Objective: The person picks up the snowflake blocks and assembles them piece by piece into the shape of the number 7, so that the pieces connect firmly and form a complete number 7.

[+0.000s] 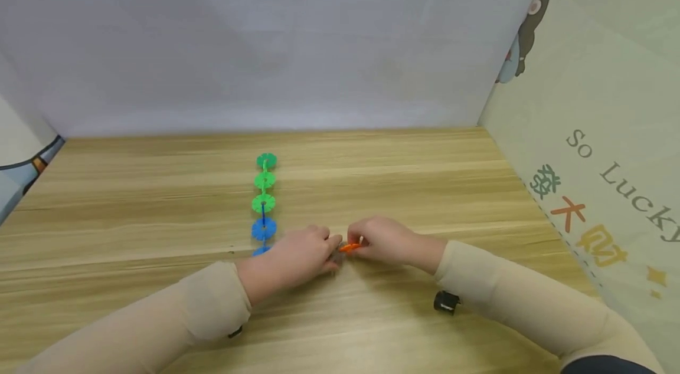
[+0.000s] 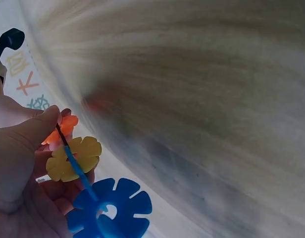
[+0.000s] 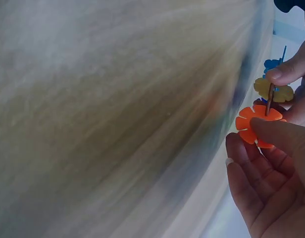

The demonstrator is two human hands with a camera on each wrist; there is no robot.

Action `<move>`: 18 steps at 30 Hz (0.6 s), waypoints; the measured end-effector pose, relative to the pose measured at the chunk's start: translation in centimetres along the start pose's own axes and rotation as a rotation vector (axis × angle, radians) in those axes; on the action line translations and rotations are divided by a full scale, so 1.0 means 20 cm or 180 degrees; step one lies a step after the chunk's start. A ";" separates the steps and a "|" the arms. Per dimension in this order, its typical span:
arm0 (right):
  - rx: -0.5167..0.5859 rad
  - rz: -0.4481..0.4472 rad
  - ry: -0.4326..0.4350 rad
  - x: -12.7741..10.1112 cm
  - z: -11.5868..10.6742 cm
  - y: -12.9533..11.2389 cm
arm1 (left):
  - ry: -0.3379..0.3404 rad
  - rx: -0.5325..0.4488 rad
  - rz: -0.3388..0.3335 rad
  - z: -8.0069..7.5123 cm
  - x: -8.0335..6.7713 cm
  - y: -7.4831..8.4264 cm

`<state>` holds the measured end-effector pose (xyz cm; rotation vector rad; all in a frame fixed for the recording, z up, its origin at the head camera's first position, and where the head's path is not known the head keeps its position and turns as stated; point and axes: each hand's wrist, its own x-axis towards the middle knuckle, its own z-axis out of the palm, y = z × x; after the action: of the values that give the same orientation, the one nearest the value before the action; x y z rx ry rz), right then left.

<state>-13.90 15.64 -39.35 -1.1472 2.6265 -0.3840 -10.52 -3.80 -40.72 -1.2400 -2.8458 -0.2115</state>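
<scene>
A chain of flat flower-shaped discs [image 1: 264, 202] lies on the wooden table [image 1: 404, 185], green ones far, blue ones near. My left hand [image 1: 305, 256] holds the near end of the chain, its fingers round a yellow disc [image 2: 73, 158] beside a blue disc [image 2: 112, 208]. My right hand [image 1: 383, 240] pinches an orange disc [image 1: 349, 248] between thumb and fingers. The orange disc [image 3: 257, 126] meets a thin brown piece [image 3: 269, 102] standing on edge, just ahead of the yellow disc [image 3: 273, 90]. Both hands nearly touch at the middle of the table.
A pale grey backdrop [image 1: 265, 38] closes the far side. A printed panel [image 1: 595, 173] with letters and cartoon figures stands along the right edge. Small black wrist devices [image 1: 446, 301] sit under the forearms.
</scene>
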 end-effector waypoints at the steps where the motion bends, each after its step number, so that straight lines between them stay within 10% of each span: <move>1: -0.0011 -0.0006 -0.0015 0.00 0.01 0.00 | -0.0026 -0.0017 -0.0009 0.00 0.00 0.00; 18: 0.0042 0.0011 -0.0257 -0.01 0.02 -0.02 | -0.0109 -0.0008 -0.0039 0.00 -0.04 0.01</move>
<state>-13.39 15.42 -39.55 -1.1298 2.5524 -0.3464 -9.90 -4.24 -40.75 -1.2392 -2.8835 -0.1960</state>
